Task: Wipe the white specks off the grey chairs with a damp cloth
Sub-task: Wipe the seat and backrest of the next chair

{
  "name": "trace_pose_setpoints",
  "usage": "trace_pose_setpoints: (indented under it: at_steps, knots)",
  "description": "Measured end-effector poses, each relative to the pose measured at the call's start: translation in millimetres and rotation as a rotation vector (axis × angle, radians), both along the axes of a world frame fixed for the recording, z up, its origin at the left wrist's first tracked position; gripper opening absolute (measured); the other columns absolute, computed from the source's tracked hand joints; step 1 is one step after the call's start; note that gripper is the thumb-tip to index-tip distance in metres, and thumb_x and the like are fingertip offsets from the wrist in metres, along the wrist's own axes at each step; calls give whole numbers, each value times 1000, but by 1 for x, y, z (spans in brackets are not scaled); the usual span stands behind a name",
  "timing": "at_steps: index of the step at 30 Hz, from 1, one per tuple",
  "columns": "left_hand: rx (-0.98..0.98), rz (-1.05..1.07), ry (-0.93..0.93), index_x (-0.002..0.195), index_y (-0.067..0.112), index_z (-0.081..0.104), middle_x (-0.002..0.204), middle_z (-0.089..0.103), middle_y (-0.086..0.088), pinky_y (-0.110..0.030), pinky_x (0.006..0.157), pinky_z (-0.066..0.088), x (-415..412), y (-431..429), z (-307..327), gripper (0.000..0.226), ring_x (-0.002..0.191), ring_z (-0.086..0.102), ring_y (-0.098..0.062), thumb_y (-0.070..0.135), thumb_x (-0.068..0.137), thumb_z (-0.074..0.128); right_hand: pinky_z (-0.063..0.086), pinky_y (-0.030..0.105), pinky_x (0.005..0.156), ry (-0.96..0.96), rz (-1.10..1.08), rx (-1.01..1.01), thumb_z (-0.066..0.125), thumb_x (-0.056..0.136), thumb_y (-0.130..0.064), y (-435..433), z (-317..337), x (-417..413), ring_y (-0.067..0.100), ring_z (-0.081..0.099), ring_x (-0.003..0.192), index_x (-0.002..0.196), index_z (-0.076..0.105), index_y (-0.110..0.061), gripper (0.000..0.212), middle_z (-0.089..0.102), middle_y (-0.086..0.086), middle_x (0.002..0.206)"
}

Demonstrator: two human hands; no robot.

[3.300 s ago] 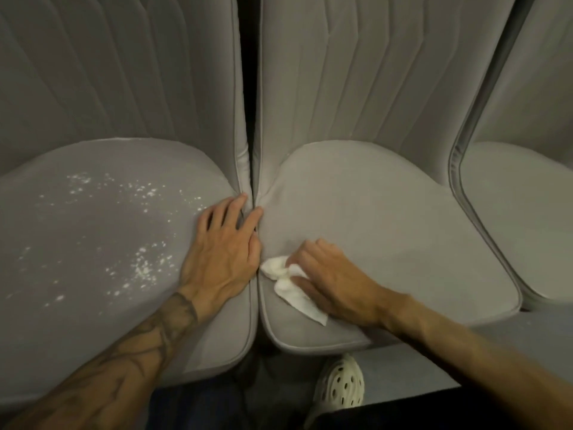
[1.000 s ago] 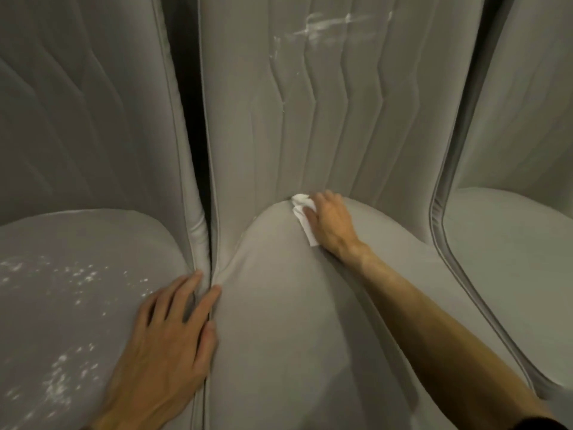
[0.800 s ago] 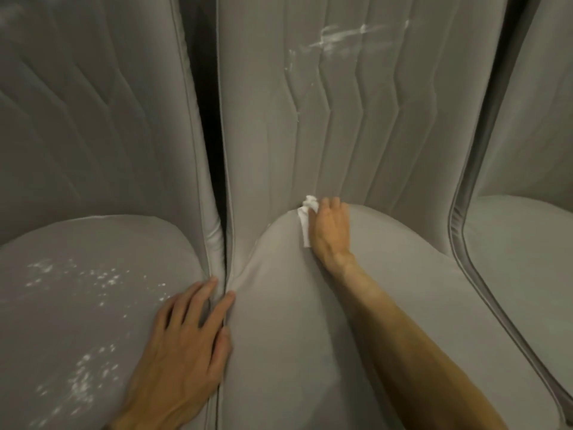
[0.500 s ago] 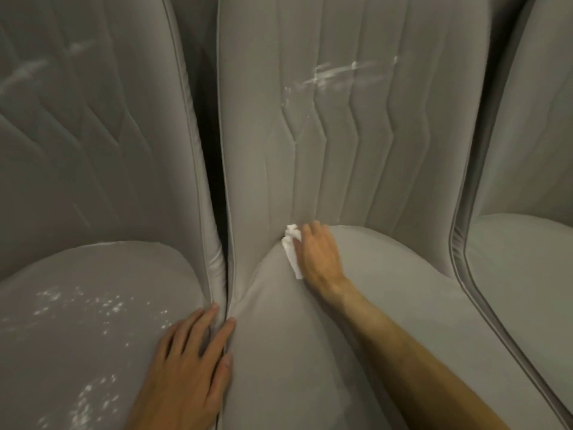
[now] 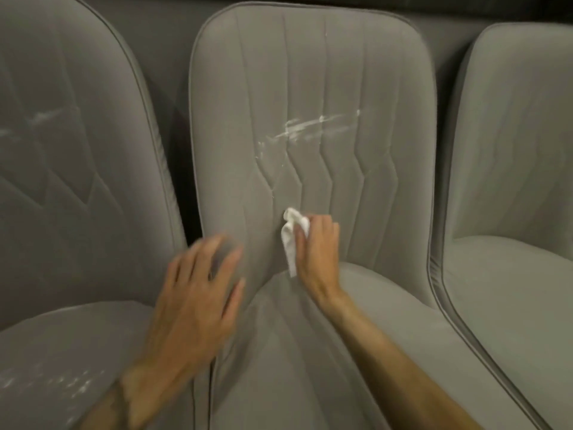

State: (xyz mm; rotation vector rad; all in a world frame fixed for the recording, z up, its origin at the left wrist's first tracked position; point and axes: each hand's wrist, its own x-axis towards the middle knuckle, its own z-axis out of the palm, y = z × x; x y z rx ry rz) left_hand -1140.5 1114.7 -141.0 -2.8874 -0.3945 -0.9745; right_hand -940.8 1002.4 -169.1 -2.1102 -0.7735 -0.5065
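The white cloth (image 5: 293, 235) sits low on the back of the middle chair (image 5: 310, 72), bunched under the fingers (image 5: 324, 228) of the right hand (image 5: 316, 256), which curl over it and hold it to the fabric while a loose tail hangs toward the seat. The white smear (image 5: 313, 127) to be cleared lies at about twelve o'clock from the cloth, well apart from it, so the stroke probably ought to climb straight up the back. Some white looks lodged in the stitched grooves, so firm wiping along those lines, turning the cloth to a clean face, would likely lift it rather than spread it. The left hand (image 5: 198, 302), at eight o'clock from the cloth, is blurred, its fingers spread wide and holding nothing; whether it touches the chair cannot be told. Counted: one cloth, two hands, three grey chairs. The left chair (image 5: 77, 181), at nine o'clock, carries a faint streak (image 5: 46, 114) on its back and scattered specks (image 5: 52, 383) on its seat; the right chair (image 5: 514, 150), at three o'clock, shows none.
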Motion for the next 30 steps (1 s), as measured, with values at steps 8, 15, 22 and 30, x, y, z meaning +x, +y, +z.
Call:
trace_pose_setpoints:
  at_steps: [8, 15, 22, 30]
  knots:
    - [158, 69, -355, 158, 13, 39, 165, 33, -17, -54, 127, 23, 112, 68, 99, 56, 154, 27, -38, 28, 105, 48, 37, 36, 90, -386, -239, 290, 45, 104, -32, -2, 147, 109, 27, 48, 98, 111, 58, -3, 32, 56, 16, 107]
    - [145, 38, -509, 155, 14, 43, 160, 41, -19, -49, 125, 26, 137, 80, 117, 53, 151, 29, -35, 29, 104, 46, 39, 41, 87, -546, -301, 189, 42, 105, -39, 15, 133, 120, 34, 53, 95, 116, 61, -3, 43, 60, 19, 109]
    - [157, 40, -531, 156, 15, 42, 160, 40, -18, -49, 123, 27, 139, 82, 114, 53, 152, 30, -36, 29, 105, 45, 35, 37, 83, -803, -328, -2, 38, 106, -37, -13, 183, 174, 32, 51, 92, 115, 48, -13, 27, 56, 16, 108]
    - [132, 13, -530, 154, 11, 44, 159, 40, -21, -43, 126, 22, 138, 79, 114, 53, 152, 32, -40, 24, 103, 48, 40, 43, 79, -785, -164, -98, 33, 108, -43, 3, 125, 124, 34, 54, 90, 115, 62, -7, 47, 60, 16, 105]
